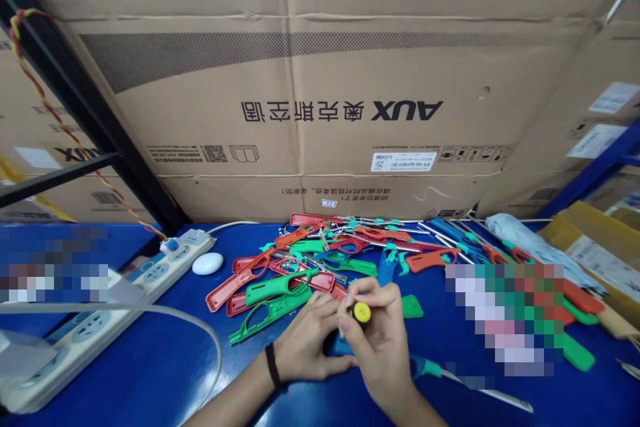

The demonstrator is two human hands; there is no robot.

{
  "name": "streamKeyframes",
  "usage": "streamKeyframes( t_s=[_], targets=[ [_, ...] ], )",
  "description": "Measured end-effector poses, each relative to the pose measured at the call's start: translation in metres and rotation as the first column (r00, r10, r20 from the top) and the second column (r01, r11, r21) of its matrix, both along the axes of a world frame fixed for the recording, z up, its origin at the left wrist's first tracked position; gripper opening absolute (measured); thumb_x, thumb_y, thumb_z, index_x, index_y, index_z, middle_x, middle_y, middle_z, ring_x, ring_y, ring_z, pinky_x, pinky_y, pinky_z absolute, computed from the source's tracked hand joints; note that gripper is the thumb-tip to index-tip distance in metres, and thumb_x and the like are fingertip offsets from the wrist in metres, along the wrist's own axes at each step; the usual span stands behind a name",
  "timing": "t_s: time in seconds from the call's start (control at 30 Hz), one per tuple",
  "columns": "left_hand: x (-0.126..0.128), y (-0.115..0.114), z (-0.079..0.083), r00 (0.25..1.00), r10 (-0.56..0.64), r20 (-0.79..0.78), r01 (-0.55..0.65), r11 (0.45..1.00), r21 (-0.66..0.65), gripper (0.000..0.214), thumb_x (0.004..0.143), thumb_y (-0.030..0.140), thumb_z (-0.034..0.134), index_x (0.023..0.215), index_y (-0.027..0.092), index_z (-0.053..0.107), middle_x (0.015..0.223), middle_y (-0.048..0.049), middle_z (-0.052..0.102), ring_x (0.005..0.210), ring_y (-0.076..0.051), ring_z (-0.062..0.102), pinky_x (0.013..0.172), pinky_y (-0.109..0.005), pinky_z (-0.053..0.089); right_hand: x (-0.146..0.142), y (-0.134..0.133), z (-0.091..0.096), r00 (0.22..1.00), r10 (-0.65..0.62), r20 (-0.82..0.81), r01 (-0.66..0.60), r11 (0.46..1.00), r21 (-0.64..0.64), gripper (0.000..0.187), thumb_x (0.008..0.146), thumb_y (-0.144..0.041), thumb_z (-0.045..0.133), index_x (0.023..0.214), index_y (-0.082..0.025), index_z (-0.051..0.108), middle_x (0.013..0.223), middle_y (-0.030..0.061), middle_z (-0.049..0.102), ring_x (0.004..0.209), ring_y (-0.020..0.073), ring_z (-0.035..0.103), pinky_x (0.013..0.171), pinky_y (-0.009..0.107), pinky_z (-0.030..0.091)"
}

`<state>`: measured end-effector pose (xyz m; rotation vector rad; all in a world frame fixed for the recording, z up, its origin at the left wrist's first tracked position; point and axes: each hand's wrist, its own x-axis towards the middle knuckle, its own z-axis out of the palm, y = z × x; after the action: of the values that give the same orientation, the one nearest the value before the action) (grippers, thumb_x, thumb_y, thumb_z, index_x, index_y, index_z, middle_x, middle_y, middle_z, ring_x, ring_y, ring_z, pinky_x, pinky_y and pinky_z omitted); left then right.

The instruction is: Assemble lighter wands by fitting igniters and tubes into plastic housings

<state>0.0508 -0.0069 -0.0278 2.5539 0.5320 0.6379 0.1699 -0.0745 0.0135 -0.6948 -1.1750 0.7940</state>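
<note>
- Far left of the yellow-ended tool (363, 311), a white power strip (90, 327) is lying on the blue table (165, 373); a white oval object (207, 263) is resting between strip and tool.
- Left of the tool and beyond it, red, green and orange handle shells (280, 287) are lying in a loose heap.
- Just left of the tool, the left hand (310, 333) is curling around a blue handle piece (342, 346), apparently grasping it; much of this grip is hiding from view.
- The blue piece is sitting below and slightly left of the tool, between both hands. Fine, two-handed tool work on it seems to be the step in hand, though the tool's tip is not showing.
- Just right of the tool, the right hand (385, 333) is pinching it between thumb and fingers. The next move is probably calling for a firm blue piece and a well-aligned tool.
- Right of the tool and nearer the wearer, a metal rod (500, 395) with a teal collar (430, 367) is lying.
- Far right of the tool, more coloured handles (580, 351) are lying beside a blurred patch.
</note>
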Motion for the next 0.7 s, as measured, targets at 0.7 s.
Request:
streamKeyframes(
  t_s=[0.7],
  targets=[
    [-0.001, 0.001, -0.008, 0.998, 0.037, 0.053, -0.037, 0.999, -0.001, 0.024, 0.075, 0.04, 0.064, 0.082, 0.018, 0.057, 0.083, -0.0059, 0.062, 0.081, -0.023, 0.056, 0.081, -0.037, 0.045, 0.009, -0.007, 0.003, 0.932, 0.085, 0.351, -0.02, 0.983, -0.184, 0.026, 0.1, -0.033, 0.025, 0.111, -0.026, 0.048, 0.104, 0.0069, 0.057, 0.095, 0.0183, 0.057, 0.083, 0.034, 0.048]
  ],
)
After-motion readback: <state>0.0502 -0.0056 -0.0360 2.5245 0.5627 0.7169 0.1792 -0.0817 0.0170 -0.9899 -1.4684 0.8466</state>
